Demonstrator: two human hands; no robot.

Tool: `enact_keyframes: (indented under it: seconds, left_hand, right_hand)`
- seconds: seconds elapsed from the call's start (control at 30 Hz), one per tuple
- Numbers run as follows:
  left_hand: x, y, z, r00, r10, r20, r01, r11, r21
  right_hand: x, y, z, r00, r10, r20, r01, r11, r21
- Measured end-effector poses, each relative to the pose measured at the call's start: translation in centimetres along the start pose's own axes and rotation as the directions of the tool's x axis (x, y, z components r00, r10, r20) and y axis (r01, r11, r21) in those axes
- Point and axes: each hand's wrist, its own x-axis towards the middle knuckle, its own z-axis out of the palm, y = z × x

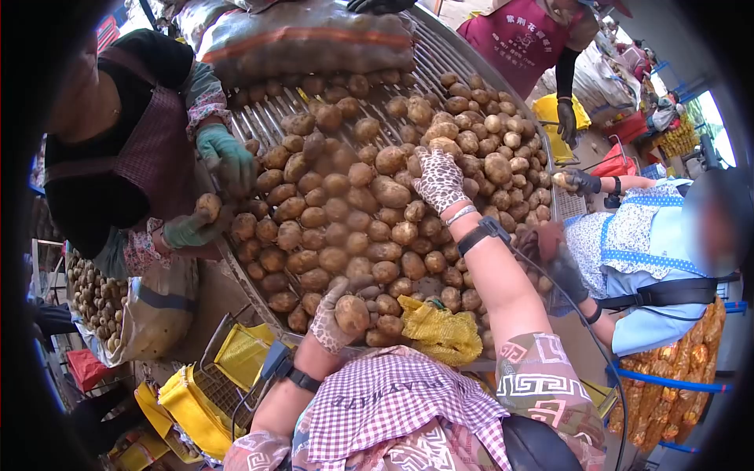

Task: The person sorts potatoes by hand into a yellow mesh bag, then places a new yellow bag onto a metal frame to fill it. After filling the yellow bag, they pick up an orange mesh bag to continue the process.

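Observation:
Many brown potatoes cover a slatted metal table. My left hand, in a leopard-print glove, holds a potato at the table's near edge. Stretched out over the pile, my right hand wears the same kind of glove, and its fingers are closed on a potato. A crumpled yellow mesh bag lies on the near edge, between my two forearms.
A full sack lies across the table's far end. A co-worker's green-gloved hands are at the left edge, one with a potato. Other co-workers stand at the right and far right. Yellow bags hang at lower left.

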Motion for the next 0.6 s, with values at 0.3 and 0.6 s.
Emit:
enact_keyframes:
  seconds: [0.3, 0.6]
  left_hand:
    - [0.2, -0.5, -1.1, 0.958, 0.007, 0.288, 0.004, 0.999, -0.038]
    - [1.0, -0.4, -1.2, 0.96, -0.035, 0.279, 0.093, 0.976, -0.197]
  right_hand:
    - [-8.0, 0.9, 0.0, 0.958, -0.143, 0.248, -0.286, -0.514, 0.809]
    - [-15.3, -7.3, -0.4, 0.842, -0.539, 0.031, 0.213, 0.384, 0.898]
